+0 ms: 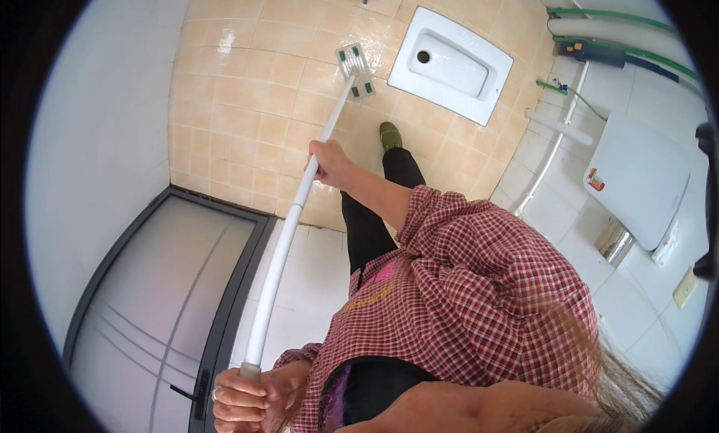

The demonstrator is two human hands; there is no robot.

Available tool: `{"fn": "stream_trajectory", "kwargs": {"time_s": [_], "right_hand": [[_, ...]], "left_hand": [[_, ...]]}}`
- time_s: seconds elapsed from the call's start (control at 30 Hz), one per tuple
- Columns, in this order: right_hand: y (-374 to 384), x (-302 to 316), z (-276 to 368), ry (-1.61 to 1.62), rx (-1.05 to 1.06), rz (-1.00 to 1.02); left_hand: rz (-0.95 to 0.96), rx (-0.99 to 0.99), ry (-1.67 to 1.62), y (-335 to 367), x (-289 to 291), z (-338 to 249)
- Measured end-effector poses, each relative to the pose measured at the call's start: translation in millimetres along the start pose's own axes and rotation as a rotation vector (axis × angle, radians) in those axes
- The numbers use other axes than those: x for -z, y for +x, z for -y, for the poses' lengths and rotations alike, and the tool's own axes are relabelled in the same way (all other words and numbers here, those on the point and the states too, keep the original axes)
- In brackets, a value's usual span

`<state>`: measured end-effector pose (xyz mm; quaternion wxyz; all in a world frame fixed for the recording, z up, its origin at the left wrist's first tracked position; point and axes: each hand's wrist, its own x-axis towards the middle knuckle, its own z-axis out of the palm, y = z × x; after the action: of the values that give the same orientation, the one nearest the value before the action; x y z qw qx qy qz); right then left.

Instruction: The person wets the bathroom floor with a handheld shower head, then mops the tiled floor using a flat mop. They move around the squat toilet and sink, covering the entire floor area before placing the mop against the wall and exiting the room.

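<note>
A long-handled floor scrubber [279, 261] with a white pole slants from the lower left up to the middle of the view. Its flat, pale rectangular head [355, 71] with dark green patches rests on the beige tiled floor. Low down, my left hand [251, 399], with a ring on one finger, is wrapped round the pole's grey top end. Farther along, my right hand [328, 162] grips the middle of the pole, its arm stretched across in front of me. The underside of the scrubber head is hidden.
A white squat toilet [449, 65] is set in the floor just right of the scrubber head. At left stands a dark-framed frosted door [161, 283]. Pipes [558, 145] and a white box [640, 180] line the right wall. My green shoe [390, 136] is near the toilet.
</note>
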<state>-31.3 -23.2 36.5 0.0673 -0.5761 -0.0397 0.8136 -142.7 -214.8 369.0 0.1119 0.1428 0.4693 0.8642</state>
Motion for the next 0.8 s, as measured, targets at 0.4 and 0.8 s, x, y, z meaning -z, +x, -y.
{"fn": "stream_trajectory", "kwargs": {"time_s": [0.4,0.8], "right_hand": [[5,71,92,-0.213,0.164,-0.199],[-39,39,152,-0.441,0.218,-0.245]], "left_hand": [[0.069,0.135,0.043,-31,-50,58],[0.28,0.071,0.275,-64,-121,27]]}}
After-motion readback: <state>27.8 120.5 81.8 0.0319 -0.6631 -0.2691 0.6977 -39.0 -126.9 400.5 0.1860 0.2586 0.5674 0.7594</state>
